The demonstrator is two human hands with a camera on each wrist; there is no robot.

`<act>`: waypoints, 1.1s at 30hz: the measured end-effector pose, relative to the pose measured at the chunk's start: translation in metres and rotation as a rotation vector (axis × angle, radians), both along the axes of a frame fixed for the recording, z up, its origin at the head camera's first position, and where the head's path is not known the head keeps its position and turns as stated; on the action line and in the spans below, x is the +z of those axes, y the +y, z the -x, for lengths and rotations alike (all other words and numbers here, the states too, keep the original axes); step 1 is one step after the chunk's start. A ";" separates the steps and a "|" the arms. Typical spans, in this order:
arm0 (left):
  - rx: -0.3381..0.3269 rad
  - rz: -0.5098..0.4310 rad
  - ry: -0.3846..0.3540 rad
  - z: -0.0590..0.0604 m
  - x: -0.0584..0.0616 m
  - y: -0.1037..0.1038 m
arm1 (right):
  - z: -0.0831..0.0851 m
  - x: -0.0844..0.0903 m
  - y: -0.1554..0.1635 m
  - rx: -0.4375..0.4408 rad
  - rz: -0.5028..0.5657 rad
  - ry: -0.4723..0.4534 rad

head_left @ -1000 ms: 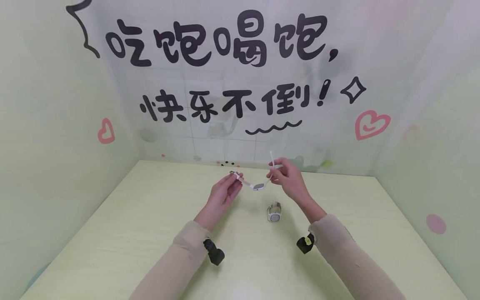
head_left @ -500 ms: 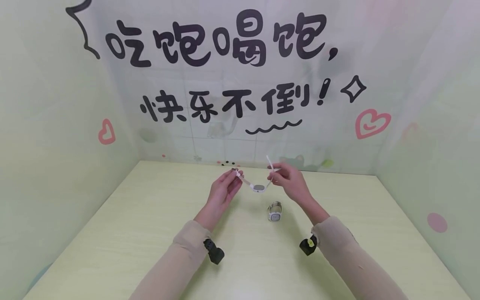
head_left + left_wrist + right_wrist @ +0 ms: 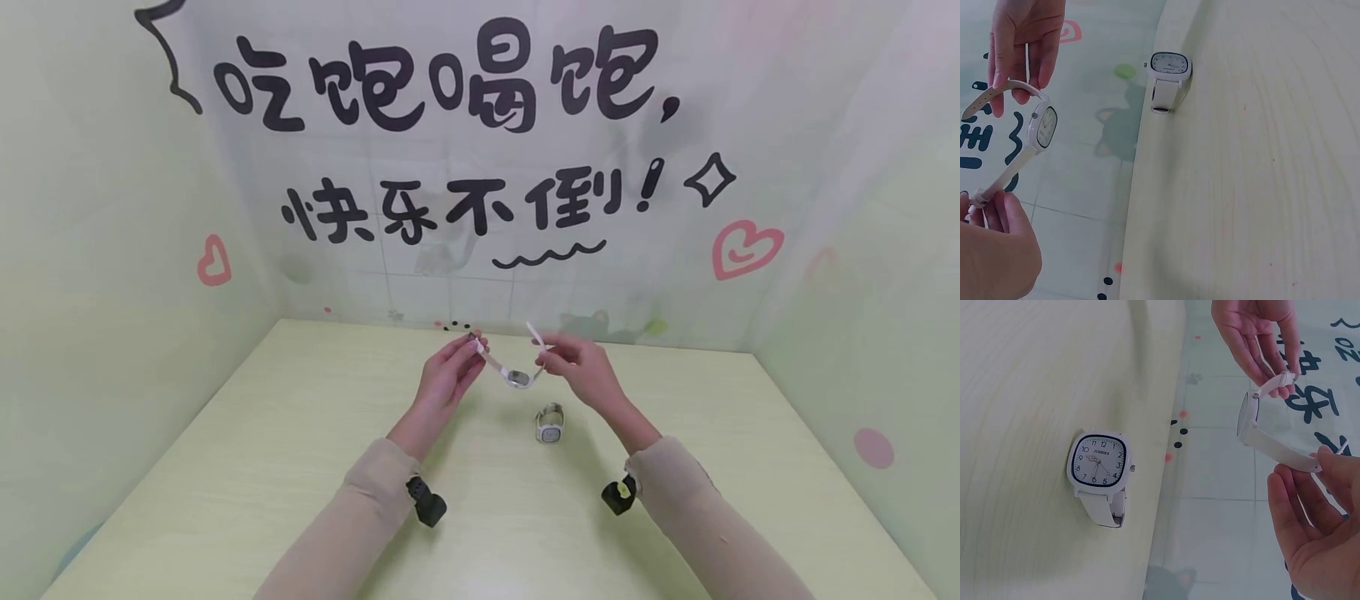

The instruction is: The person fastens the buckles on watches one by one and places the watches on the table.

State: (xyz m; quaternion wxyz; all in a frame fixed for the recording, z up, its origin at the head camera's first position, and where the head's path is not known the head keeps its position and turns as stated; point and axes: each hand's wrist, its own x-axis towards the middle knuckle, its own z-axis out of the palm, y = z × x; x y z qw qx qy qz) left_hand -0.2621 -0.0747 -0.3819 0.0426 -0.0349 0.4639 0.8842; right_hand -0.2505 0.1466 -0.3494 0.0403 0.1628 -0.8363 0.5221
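A white wristwatch hangs in a U shape between both hands, above the table, its strap unfastened. My left hand pinches the buckle end of the strap. The longer strap half is pinched between thumb and fingers of my right hand, its free tip sticking up past the fingertips. In the left wrist view the dial faces sideways toward the table. A second white wristwatch rests on the table below the hands, its strap closed in a loop and its square dial showing numerals.
The pale wooden table ends at a printed back wall with black characters, and side walls flank it. Black wrist cameras sit at both beige sleeves.
My right hand has lowered slightly, and the strap's free tip has come down and to the left. The held watch's dial has tilted a little. The second watch stays put.
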 end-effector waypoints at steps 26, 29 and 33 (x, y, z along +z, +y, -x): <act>-0.006 0.241 0.087 -0.005 0.004 0.000 | -0.006 0.000 -0.003 -0.044 -0.225 0.063; -0.019 0.273 0.108 -0.004 0.003 0.000 | -0.007 0.000 -0.003 -0.053 -0.252 0.069; -0.029 0.341 0.143 -0.005 0.004 0.000 | -0.008 0.001 -0.004 -0.053 -0.290 0.091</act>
